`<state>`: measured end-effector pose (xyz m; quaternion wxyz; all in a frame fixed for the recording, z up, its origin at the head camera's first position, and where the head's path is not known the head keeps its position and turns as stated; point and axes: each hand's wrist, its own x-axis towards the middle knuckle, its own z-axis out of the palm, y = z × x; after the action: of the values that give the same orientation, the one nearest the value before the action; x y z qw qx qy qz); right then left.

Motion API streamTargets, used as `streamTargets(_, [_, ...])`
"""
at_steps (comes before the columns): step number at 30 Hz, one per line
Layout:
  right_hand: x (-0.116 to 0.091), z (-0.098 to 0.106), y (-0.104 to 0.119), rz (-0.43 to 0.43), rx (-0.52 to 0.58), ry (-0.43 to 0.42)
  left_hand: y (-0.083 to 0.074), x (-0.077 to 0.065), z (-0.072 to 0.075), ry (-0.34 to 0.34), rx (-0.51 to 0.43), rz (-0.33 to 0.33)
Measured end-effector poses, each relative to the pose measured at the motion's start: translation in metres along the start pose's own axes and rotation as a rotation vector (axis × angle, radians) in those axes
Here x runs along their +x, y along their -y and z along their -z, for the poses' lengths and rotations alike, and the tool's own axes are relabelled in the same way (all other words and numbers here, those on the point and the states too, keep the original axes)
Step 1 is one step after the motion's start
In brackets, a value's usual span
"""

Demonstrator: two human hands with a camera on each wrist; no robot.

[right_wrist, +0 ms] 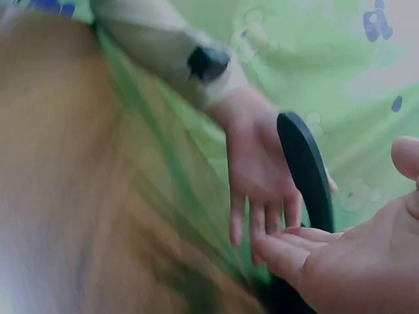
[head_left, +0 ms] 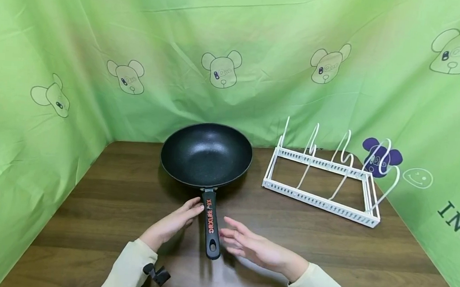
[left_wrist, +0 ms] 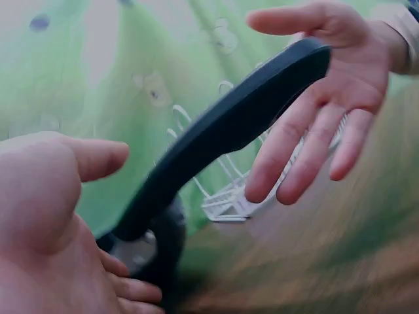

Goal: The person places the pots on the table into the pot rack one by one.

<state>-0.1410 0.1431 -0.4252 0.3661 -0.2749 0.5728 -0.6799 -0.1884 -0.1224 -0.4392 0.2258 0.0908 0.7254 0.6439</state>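
A black frying pan (head_left: 207,155) rests on the wooden table, its long handle (head_left: 210,224) pointing toward me with red lettering along the top. Beside the handle's left side, near the pan end, is my left hand (head_left: 174,222), fingers loosely extended. My right hand (head_left: 252,247) lies to the right of the handle's end, fingers spread and slightly bent. In the left wrist view the handle (left_wrist: 222,131) passes between both hands, and neither hand's fingers wrap it. From the right wrist view, my right fingertips (right_wrist: 281,252) appear near the handle; whether they touch it cannot be told.
A white metal rack (head_left: 322,205) with several upright curved wire dividers stands at the right of the table. Green cloth (head_left: 169,99) printed with bear heads hangs behind and at both sides. The brown tabletop (head_left: 101,210) extends left of the pan.
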Motion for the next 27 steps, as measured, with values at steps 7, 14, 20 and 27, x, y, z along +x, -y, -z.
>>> streamTargets(7, [0.016,-0.009,-0.008,-0.029,0.345,0.073,0.015,0.024,0.000,0.199,-0.335,0.014])
streamTargets(14, [0.032,-0.012,-0.011,-0.068,0.497,0.108,0.009,0.038,-0.008,0.357,-0.671,-0.012])
streamTargets(20, [0.044,-0.011,-0.012,-0.081,0.563,0.147,0.006,0.046,-0.016,0.432,-0.781,-0.029])
streamTargets(27, [0.056,-0.012,-0.009,-0.097,0.580,0.141,0.004,0.051,-0.019,0.435,-0.980,-0.008])
